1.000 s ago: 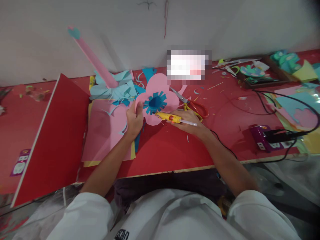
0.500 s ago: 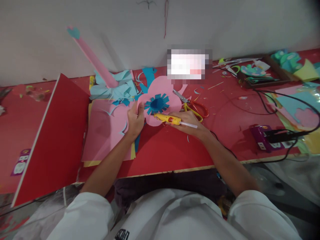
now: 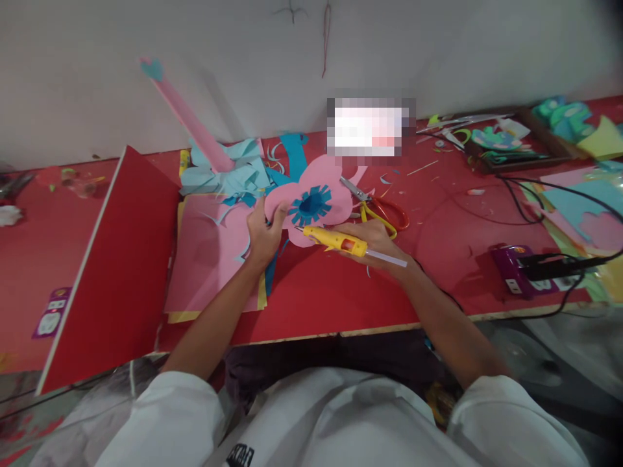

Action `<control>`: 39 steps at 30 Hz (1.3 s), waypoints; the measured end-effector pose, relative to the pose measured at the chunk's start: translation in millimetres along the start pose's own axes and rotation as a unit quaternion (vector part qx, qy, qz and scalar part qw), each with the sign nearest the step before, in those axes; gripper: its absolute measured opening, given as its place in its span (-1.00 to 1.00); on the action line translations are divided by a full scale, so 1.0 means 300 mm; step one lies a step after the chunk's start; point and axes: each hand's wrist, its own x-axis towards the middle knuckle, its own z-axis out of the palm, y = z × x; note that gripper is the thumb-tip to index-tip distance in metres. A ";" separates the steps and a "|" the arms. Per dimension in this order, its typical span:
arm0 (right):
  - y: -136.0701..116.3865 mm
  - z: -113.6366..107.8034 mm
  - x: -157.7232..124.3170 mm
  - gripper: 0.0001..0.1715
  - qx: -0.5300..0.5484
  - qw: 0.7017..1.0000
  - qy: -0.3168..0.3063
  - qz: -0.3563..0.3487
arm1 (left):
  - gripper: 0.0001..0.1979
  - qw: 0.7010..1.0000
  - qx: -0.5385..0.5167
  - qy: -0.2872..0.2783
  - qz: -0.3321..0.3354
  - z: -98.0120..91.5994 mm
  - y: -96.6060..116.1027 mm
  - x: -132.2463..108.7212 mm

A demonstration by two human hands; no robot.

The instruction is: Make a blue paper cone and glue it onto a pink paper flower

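Note:
My left hand [image 3: 265,232] pinches the left edge of a pink paper flower [image 3: 285,198], thumb on top. At the flower's middle sits a ring of blue paper [image 3: 311,205] with its cut tabs folded outward. In my right hand [image 3: 377,240] is a yellow hot glue gun [image 3: 335,240], a clear glue stick jutting from its back end. The nozzle points left, at the flower's lower petals beside the blue tabs; whether it touches the paper I cannot tell. Just beyond my right hand lie scissors [image 3: 384,214] with red and yellow handles.
Pink sheets [image 3: 204,259] are stacked at left, beside an upright red divider [image 3: 117,272]. Behind them a pink paper tube [image 3: 195,130] rises from light blue paper pieces [image 3: 238,165]. At right are a dark tray [image 3: 530,159], a purple power socket [image 3: 516,266] and black cables.
The glue gun's nozzle has drawn back from the blue tabs and turned, its rear end now lower and farther right. The flower has tilted slightly in my left hand.

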 end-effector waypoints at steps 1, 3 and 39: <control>-0.005 -0.013 -0.005 -0.56 0.007 1.000 0.007 0.006 | -0.48 1.000 -0.002 0.000 -0.002 0.001 -0.006 0.001; -0.007 -0.049 -0.027 -0.59 0.007 1.000 0.010 0.022 | -0.47 1.000 -0.007 0.002 -0.009 0.002 -0.020 0.001; 0.096 -0.058 0.172 -0.50 0.294 0.932 0.165 0.135 | -0.27 0.862 -0.439 -0.042 -0.249 0.024 -0.090 0.057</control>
